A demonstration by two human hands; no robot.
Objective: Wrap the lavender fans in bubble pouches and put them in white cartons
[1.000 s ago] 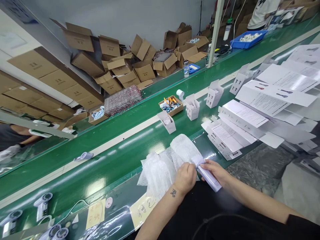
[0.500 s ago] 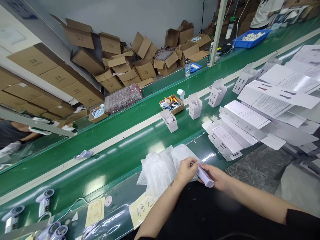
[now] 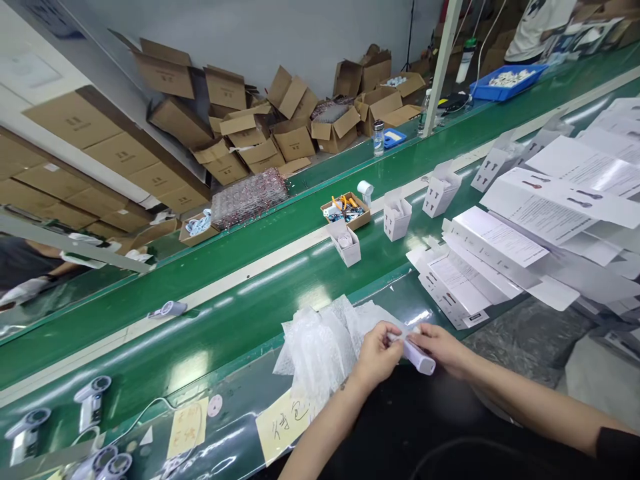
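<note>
Between my hands is a lavender handheld fan (image 3: pixel 420 361), its square-ended handle pointing down toward my body. The fan's upper end is hidden by my fingers and by clear bubble wrap. My left hand (image 3: pixel 383 350) is closed at that upper end, pinching what looks like the edge of a bubble-wrap bag (image 3: pixel 373 317). On the other side, my right hand (image 3: pixel 440 345) grips the handle, thumb on top. A pile of bubble-wrap bags (image 3: pixel 317 347) lies left of my hands, partly over a yellow handwritten note (image 3: pixel 283 427).
Flattened white printed boxes (image 3: pixel 465 280) are heaped at right. Small open boxes (image 3: pixel 397 217) stand on the green conveyor (image 3: pixel 240 300), near a carton of tools (image 3: pixel 347 210). More lavender fans (image 3: pixel 91 403) lie at lower left. A gloved co-worker's hand (image 3: pixel 25 292) shows at far left.
My hands and the fan have shifted slightly right. My right thumb and fingers have moved up onto the top of the handle. The whole view has tilted a little.
</note>
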